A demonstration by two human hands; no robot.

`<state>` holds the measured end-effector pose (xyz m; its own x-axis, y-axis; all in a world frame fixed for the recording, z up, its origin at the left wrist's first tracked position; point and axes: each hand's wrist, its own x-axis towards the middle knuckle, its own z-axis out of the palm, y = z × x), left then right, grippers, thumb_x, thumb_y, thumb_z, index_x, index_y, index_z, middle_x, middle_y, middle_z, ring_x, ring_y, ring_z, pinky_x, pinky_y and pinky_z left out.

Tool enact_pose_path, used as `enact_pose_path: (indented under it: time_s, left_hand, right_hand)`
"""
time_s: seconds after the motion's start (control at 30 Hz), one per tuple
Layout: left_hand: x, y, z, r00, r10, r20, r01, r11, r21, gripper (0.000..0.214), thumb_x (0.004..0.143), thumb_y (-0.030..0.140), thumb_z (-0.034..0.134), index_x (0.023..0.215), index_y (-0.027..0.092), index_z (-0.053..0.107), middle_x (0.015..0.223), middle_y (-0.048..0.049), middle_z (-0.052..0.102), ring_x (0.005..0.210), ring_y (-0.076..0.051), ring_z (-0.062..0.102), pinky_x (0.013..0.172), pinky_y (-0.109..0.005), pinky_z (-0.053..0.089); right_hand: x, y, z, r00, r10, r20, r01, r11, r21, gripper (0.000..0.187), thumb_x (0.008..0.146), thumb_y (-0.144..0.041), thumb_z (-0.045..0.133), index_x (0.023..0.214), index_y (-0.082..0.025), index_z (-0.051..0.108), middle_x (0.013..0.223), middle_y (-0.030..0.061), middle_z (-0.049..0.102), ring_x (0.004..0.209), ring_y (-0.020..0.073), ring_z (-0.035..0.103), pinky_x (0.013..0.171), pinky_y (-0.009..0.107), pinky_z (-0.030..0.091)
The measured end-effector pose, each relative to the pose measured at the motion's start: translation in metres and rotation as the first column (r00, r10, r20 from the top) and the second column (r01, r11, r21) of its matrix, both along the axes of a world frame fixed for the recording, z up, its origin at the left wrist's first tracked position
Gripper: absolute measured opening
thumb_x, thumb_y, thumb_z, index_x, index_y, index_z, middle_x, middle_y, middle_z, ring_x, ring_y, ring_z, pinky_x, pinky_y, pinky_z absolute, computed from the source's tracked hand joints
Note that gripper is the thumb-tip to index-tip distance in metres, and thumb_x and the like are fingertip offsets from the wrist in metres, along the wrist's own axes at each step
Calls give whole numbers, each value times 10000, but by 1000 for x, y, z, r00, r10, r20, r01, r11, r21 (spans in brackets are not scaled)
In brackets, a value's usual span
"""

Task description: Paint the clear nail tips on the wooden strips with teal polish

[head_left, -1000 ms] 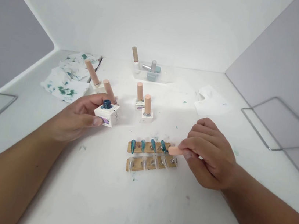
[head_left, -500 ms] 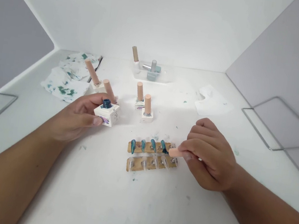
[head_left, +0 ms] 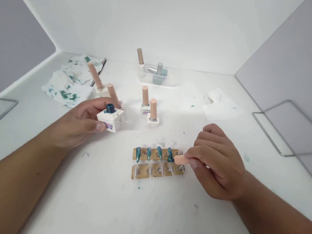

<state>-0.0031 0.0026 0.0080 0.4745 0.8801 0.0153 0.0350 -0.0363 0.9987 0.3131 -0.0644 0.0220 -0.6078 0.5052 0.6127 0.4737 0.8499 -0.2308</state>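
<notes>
My left hand (head_left: 81, 125) grips an open square nail polish bottle (head_left: 110, 117) with a teal neck, resting on the white table. My right hand (head_left: 219, 162) pinches a peach brush cap (head_left: 181, 159), its tip at the rightmost nail of the upper wooden strip (head_left: 155, 153). That strip carries several teal-painted false nails. The lower wooden strip (head_left: 155, 171) just in front of it carries several clear nails.
Capped polish bottles (head_left: 153, 113) stand behind the strips and by my left hand. A clear tray (head_left: 158, 77) with bottles sits at the back. Teal-stained tissues (head_left: 69, 81) lie back left, a white tissue (head_left: 221, 105) back right. A wire frame (head_left: 293, 128) stands at right.
Almost nothing differs: my right hand and the brush cap have shifted a little lower and left against the rightmost painted nail. My left hand keeps the bottle still.
</notes>
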Motion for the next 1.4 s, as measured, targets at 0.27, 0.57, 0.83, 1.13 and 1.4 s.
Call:
enact_pose_path:
  time_s: [0.27,0.57,0.83,1.13,1.4]
  left_hand:
    - [0,1,-1,999,-39,37,39,999,-7,319,671,294,723,973,234,637,916,-5,604,753,-134,530,671,-223,437]
    - [2,0,0,998,-18,58,18,1000,-9,319,654,290,743,950,222,646,868,-5,587,704,-119,523,625,-200,435]
    - [-1,0,-2,998,-30,57,30,999,11,303,663,291,736,939,209,646,825,-4,559,703,-119,513,598,-190,423]
    - [0,1,-1,998,-26,58,24,1000,20,314,663,290,733,960,233,649,847,-2,585,702,-119,530,622,-199,442]
    - [2,0,0,999,-13,49,13,1000,9,328,654,299,737,963,234,650,881,-6,599,704,-124,537,613,-207,441]
  right_hand:
    - [0,2,2,997,-79,-16,80,996,49,124,704,-60,468,737,-178,491,516,-41,416,473,97,343,567,308,288]
    - [2,-2,7,1000,-6,19,6,1000,19,120,709,-67,459,720,-181,492,485,-41,411,448,99,332,564,318,279]
    - [-2,-1,5,993,-115,5,114,992,54,122,711,-54,472,716,-174,495,497,-39,422,467,97,356,567,313,294]
    - [-1,-2,10,999,-26,-19,26,999,34,133,697,-48,458,707,-175,497,467,-41,403,447,96,324,547,314,284]
    - [-2,-1,7,998,-52,31,51,998,28,126,709,-58,466,728,-176,504,479,-38,432,451,97,341,553,318,276]
